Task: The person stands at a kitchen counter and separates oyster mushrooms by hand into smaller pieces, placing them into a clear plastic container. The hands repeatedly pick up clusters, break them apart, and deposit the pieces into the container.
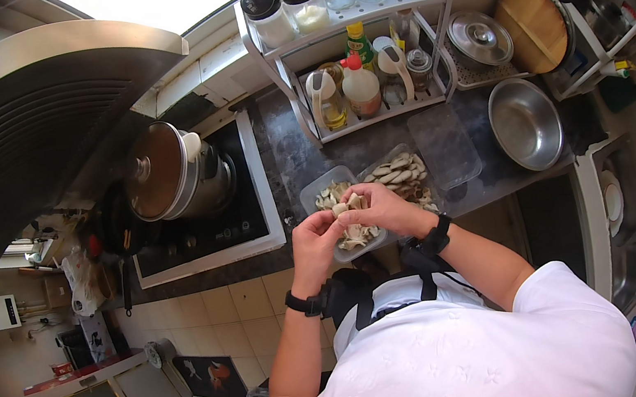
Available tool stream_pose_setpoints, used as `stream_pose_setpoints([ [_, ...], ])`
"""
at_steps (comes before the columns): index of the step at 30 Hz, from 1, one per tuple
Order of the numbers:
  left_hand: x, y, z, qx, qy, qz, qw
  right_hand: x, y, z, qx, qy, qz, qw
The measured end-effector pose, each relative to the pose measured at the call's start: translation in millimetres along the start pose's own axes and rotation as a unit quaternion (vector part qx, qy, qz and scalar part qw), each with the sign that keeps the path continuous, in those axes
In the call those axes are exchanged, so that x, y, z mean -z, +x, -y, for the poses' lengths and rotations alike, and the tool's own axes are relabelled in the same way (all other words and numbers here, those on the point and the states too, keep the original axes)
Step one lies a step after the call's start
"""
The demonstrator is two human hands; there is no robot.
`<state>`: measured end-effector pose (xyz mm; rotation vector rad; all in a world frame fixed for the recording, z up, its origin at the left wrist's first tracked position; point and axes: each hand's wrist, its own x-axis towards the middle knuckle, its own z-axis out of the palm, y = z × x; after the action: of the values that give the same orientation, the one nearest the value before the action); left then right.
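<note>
Both my hands meet over a clear plastic container [313, 189] that holds torn oyster mushroom pieces [356, 236]. Between the fingertips of my right hand [380, 207] is a pale oyster mushroom [341, 208]. My left hand [317, 237] pinches the same mushroom from the other side; the fingers partly cover it. Just right of this container, a second clear plastic container [368, 167] is filled with whole oyster mushrooms [398, 175]. My right hand and wrist hide part of it.
A clear plastic lid [445, 144] and a steel basin [526, 125] stand to the right on the dark countertop [289, 134]. Left is a cooktop [215, 221] with a lidded pot [157, 171]. Behind rises a two-tier rack [365, 122] of jars and bottles. A sink [632, 248] lies far right.
</note>
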<state>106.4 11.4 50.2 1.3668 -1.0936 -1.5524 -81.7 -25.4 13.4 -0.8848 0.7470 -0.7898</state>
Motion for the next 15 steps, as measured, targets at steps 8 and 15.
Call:
stream_pose_setpoints([
  [8,-2,8,5,0.005,-0.037,0.022,0.999,5,4,-12,-0.047,0.107,0.008,0.993],
  [15,3,11,34,0.028,-0.184,0.002,0.983,-10,4,-31,-0.012,0.123,-0.072,0.990],
])
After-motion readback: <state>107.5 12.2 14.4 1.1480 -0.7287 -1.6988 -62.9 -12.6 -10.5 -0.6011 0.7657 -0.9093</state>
